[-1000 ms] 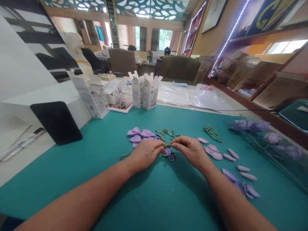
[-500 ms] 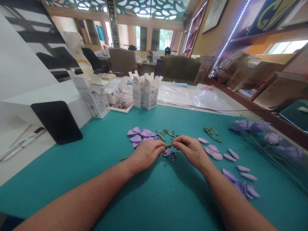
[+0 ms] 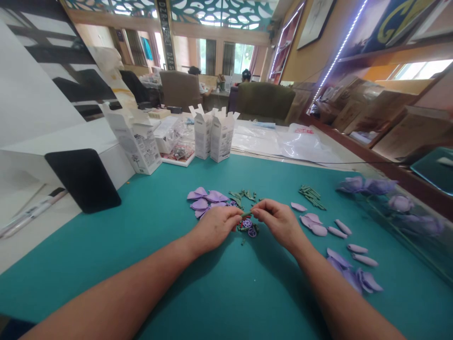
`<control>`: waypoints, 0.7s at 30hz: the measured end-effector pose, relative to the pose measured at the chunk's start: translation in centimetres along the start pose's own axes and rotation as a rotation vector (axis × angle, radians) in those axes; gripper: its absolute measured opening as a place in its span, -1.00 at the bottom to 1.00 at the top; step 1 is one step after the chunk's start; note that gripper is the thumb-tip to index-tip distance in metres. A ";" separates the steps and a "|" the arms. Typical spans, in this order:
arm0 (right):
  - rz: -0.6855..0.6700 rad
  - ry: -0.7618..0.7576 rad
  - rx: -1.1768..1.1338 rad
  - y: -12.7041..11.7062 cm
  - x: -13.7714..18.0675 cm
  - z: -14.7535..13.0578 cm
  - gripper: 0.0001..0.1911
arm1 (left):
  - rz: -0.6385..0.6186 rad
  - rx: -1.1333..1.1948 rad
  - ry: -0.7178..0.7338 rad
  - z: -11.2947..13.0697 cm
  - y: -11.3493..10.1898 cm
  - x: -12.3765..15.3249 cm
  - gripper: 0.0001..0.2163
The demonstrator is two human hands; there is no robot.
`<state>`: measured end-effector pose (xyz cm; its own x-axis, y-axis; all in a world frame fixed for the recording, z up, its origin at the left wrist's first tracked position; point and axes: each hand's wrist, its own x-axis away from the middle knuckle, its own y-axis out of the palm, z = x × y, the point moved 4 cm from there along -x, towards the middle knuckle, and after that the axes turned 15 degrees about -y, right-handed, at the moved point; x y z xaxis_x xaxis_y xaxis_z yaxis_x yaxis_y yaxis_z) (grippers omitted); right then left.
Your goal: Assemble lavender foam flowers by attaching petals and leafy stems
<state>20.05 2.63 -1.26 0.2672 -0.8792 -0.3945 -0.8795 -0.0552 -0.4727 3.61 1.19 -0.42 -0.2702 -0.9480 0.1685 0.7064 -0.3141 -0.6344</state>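
My left hand [image 3: 214, 227] and my right hand [image 3: 279, 221] meet over the teal mat [image 3: 226, 283], both pinched on the ends of a short green stem piece [image 3: 247, 215]. Just below the fingertips lies a small heap of purple wheel-shaped parts and green bits [image 3: 247, 226]. A pile of purple petals [image 3: 205, 199] sits behind my left hand. Green leaf pieces [image 3: 244, 194] lie behind the stem. More purple petals [image 3: 318, 227] are spread to the right of my right hand.
A bundle of green sticks [image 3: 311, 196] lies at the right rear. Finished purple flowers [image 3: 385, 193] rest along the right edge. Open white cartons [image 3: 212, 134] and a black tablet-like slab [image 3: 83, 179] stand at the back left. People sit at a far desk.
Both hands have stayed almost in place; the fingertips have drawn slightly closer on the green stem piece.
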 end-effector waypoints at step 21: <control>-0.390 -0.081 0.510 -1.0 0.0 1.6 -0.77 | -0.062 0.221 -0.151 -0.6 -0.7 -0.4 -0.63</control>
<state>21.56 3.46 -2.04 0.5757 -0.8004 -0.1672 -0.4195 -0.1135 -0.9006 2.85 1.80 -0.47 -0.2291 -0.9183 0.3229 0.8217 -0.3602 -0.4416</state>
